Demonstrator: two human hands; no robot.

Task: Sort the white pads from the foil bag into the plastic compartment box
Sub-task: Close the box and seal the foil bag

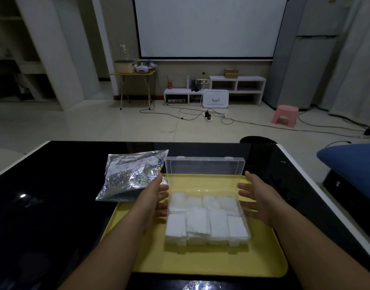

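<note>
Surface: glossy black table [54, 206] carrying a yellow tray [201, 262].
Room: tiled floor, projector screen [207, 26] on far wall, pink stool [284, 116] at right.
Bag [129, 176]: foil, lying across the tray's far-left corner.
Left hand [157, 197]: fingers spread, holding nothing, beside the box's left wall.
Box [207, 218]: on tray, lid raised; pads [197, 222] fill its compartments.
Right hand [257, 199]: fingers spread, empty, beside the right wall.

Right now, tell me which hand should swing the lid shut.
Either, slightly the right hand: open, empty, beside the box below the raised lid. The left hand is equally open, but nearer the foil bag.
</note>
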